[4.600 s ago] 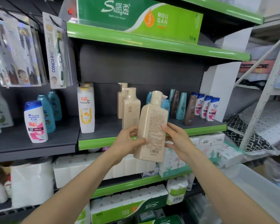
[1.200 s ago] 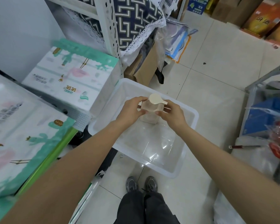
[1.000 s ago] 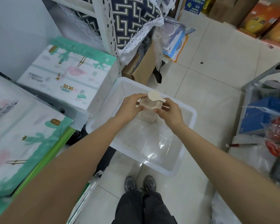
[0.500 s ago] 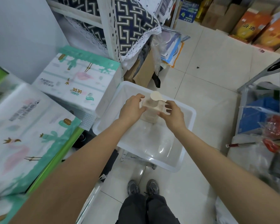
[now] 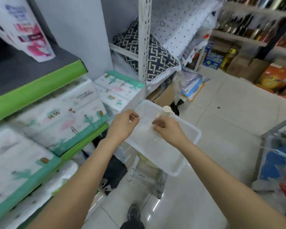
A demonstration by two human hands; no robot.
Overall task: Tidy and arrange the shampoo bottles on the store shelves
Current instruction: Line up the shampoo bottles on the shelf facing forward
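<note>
1. One view only, from the head camera looking down: a beige shampoo bottle (image 5: 163, 114) stands upright inside a clear plastic bin (image 5: 187, 160), near its far corner, with the pump head on top.
2. The bin rests on the tiled floor (image 5: 229, 129) beside the shelves, close to the person's shoe (image 5: 133, 213). I think the bottle is put there so it is out of the way while the shelf is arranged, but this is only my guess.
3. The right hand (image 5: 168, 129) is at the lower body of the bottle. Its fingers are curled against the side, and it seems to hold the bottle, though the picture is blurred and I cannot be fully sure of the grip.
4. The left hand (image 5: 125, 122) is apart from the bottle, over the near-left rim of the bin. Its fingers are loosely bent and nothing is in them.
5. On the left, packs of tissue (image 5: 59, 119) fill the lower green shelf (image 5: 35, 93), and one white bottle with pink print (image 5: 23, 27) stands on the shelf above.
</note>
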